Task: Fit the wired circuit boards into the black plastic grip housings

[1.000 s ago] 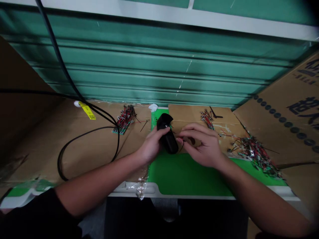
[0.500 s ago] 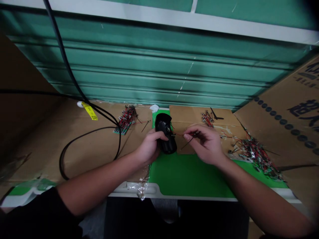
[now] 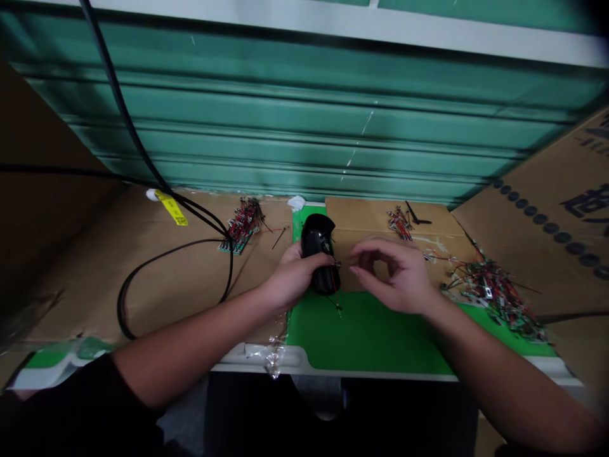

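Observation:
My left hand [image 3: 292, 279] is wrapped round a black plastic housing [image 3: 318, 244] held upright over the back of the green mat [image 3: 361, 333]. A thin red and black wire [image 3: 335, 293] hangs from the housing down to the mat. My right hand [image 3: 394, 273] hovers just right of the housing, fingers curled and slightly apart, with nothing visible in them. It does not touch the housing.
Cardboard covers the bench on both sides. A pile of small wired circuit boards [image 3: 495, 295] lies at the right, a smaller bunch [image 3: 398, 222] behind, another [image 3: 242, 223] at the left. A black cable [image 3: 157, 260] with a yellow tag [image 3: 170, 208] loops across the left. A green shutter stands behind.
My right hand has let go of the wire it was pinching and pulled slightly back. The wire now hangs down from the housing. My left hand keeps its grip.

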Motion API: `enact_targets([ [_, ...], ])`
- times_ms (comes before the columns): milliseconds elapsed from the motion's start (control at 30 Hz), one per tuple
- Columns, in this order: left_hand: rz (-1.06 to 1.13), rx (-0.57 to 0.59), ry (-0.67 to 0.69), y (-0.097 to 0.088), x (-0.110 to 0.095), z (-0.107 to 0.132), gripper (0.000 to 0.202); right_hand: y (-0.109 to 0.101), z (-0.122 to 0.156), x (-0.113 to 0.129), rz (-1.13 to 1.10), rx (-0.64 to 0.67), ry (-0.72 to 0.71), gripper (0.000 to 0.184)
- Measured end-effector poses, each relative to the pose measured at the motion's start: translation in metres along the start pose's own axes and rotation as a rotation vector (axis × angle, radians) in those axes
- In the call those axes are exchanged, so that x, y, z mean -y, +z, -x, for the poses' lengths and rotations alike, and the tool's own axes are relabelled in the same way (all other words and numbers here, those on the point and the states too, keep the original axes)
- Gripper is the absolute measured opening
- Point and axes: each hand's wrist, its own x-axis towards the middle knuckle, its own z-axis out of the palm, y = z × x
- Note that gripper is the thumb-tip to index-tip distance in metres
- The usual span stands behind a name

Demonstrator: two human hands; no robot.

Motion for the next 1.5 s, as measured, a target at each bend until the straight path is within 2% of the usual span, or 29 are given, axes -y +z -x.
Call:
enact_targets([
  [100,-0.015,0.018,-0.007,0.000,0.002,0.001,0.037,0.001,-0.001,-0.003,0.080,0.025,-0.034,0.029],
  [233,0.014,0.025,-0.002,0.002,0.002,0.001,0.037,0.003,0.000,-0.004,0.113,0.062,-0.075,0.023],
  [367,0.122,0.013,-0.079,0.003,-0.002,0.001,0.029,0.002,0.005,-0.001,0.070,0.111,0.023,0.024],
  [467,0.125,0.019,-0.094,0.005,-0.004,0.000,0.034,0.000,0.007,0.001,0.020,0.167,0.068,0.026],
  [600,0.119,-0.005,-0.083,0.004,-0.003,-0.003,0.030,-0.001,0.004,0.003,0.045,0.265,-0.089,0.032],
  [733,0.138,-0.009,-0.060,0.002,-0.001,-0.005,0.026,0.000,0.000,0.003,0.163,0.240,-0.254,0.026],
  [833,0.130,-0.016,-0.065,0.001,-0.001,-0.005,0.025,-0.001,-0.001,0.004,0.191,0.222,-0.311,0.019],
  [933,0.103,-0.038,-0.067,0.000,-0.002,-0.005,0.026,-0.005,-0.001,0.007,0.171,0.139,-0.225,0.016],
  [1067,-0.001,-0.030,0.039,0.001,0.001,-0.003,0.031,-0.007,0.000,0.008,0.042,-0.063,0.027,0.006],
  [1133,-0.077,0.012,0.109,0.002,0.004,-0.001,0.038,-0.006,-0.001,0.007,-0.083,-0.084,0.163,0.003],
  [1233,-0.159,0.119,0.140,0.003,0.009,0.003,0.052,-0.002,-0.003,0.006,-0.297,-0.047,0.316,0.017],
  [1300,-0.190,0.191,0.136,0.004,0.011,0.007,0.054,0.000,-0.004,0.005,-0.392,-0.031,0.374,0.023],
  [1367,-0.210,0.236,0.124,0.005,0.011,0.009,0.045,0.004,-0.005,0.002,-0.418,-0.023,0.406,0.025],
  [1500,-0.182,0.244,0.100,0.007,0.009,0.011,0.028,0.008,-0.004,-0.008,-0.298,-0.074,0.369,0.026],
])
